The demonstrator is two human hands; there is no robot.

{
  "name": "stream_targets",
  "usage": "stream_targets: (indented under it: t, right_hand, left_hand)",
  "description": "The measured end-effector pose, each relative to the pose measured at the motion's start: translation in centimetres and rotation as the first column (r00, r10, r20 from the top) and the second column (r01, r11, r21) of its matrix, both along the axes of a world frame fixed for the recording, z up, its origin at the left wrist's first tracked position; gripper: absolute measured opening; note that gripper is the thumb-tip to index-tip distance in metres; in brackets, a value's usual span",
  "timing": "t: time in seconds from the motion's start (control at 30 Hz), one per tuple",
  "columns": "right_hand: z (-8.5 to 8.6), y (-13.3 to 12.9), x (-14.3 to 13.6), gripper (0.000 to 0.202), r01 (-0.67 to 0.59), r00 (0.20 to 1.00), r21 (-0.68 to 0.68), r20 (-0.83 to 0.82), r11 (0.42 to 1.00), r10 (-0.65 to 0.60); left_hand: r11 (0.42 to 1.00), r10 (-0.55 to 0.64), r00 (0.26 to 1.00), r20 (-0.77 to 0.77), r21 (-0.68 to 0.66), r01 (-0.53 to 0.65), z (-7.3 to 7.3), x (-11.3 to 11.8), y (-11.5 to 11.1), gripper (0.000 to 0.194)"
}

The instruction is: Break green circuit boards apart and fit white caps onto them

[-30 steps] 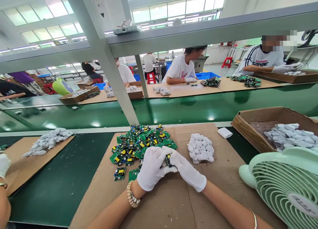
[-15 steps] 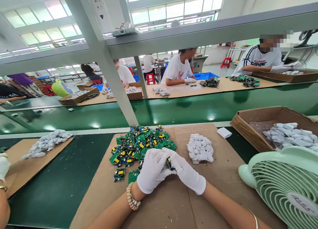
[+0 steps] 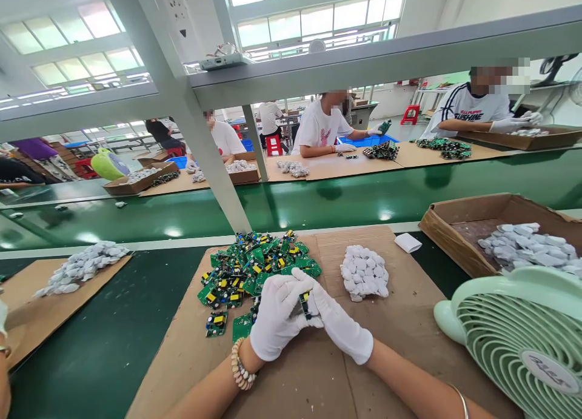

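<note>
Between my two white-gloved hands a small green circuit board (image 3: 306, 307) is held up on edge above the cardboard. My left hand (image 3: 276, 317) grips it from the left, fingers curled round it. My right hand (image 3: 342, 323) closes on it from the right, its fingertips meeting those of the left. Something white lies against the board; whether it is a glove fingertip or a white piece I cannot tell. Just behind my left hand rises a heap of circuit boards (image 3: 254, 262) with yellow parts. Right of my hands lies a pile of flat white pieces (image 3: 364, 272).
Single boards, one with a yellow part (image 3: 216, 324), lie left of my hand. At right stand a green fan (image 3: 522, 340) and a cardboard box (image 3: 448, 231) of white pieces. A grey post (image 3: 213, 164) rises ahead. Co-workers sit beyond the green belt (image 3: 318, 204).
My hands have parted slightly and tilted, so more of the circuit board shows between them. Across the belt, a co-worker has lifted a green board in one hand.
</note>
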State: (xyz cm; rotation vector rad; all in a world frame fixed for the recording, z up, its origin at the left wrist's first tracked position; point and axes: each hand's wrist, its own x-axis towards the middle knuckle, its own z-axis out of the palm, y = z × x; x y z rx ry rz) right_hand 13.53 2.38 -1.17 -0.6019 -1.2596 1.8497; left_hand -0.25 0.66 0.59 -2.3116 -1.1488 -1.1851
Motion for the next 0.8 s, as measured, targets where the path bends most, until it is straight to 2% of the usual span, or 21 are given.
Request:
stream_targets:
  t: [0.13,0.2,0.27,0.37,0.47,0.57,0.7,0.8]
  right_hand:
    - [1.5,-0.3,0.0,0.066,-0.123,0.976,-0.175,-0.2,0.977,0.087]
    - [2.1,-0.2,0.1,0.06,-0.162,0.95,-0.248,-0.301,0.955,0.083]
    - [2.3,-0.1,0.2,0.053,-0.153,0.946,-0.272,-0.32,0.95,0.061]
    - [2.1,0.3,0.4,0.045,-0.109,0.958,-0.285,-0.286,0.952,0.024]
    - [1.8,0.4,0.3,0.039,-0.089,0.957,-0.278,-0.289,0.956,0.005]
    - [1.8,0.4,0.2,0.045,-0.111,0.942,-0.272,-0.336,0.956,0.014]
    - [2.0,0.2,0.2,0.053,-0.26,0.911,-0.29,-0.389,0.921,0.134]
    - [1.9,0.1,0.2,0.059,-0.192,0.948,-0.184,-0.289,0.964,0.134]
  left_hand:
    - [0.999,-0.02,0.997,0.07,-0.038,0.023,-0.3,-0.2,0.1,0.048]
    - [0.999,-0.021,0.997,0.074,-0.047,0.024,-0.4,-0.2,0.1,0.05]
    - [0.999,-0.023,0.999,0.03,-0.039,0.024,-0.3,-0.1,0.0,0.051]
    - [1.0,-0.011,0.999,-0.038,-0.013,0.01,-0.3,0.1,0.0,0.048]
    - [1.0,-0.007,0.999,-0.042,0.006,0.007,-0.4,0.3,0.0,0.046]
    - [1.0,-0.009,1.0,-0.005,-0.022,0.009,-0.5,0.2,0.0,0.049]
    - [0.996,-0.01,0.996,0.084,-0.088,0.018,-0.7,-0.1,-0.1,0.052]
    - [0.994,-0.021,0.991,0.135,-0.105,0.036,-1.1,-0.3,-0.1,0.054]
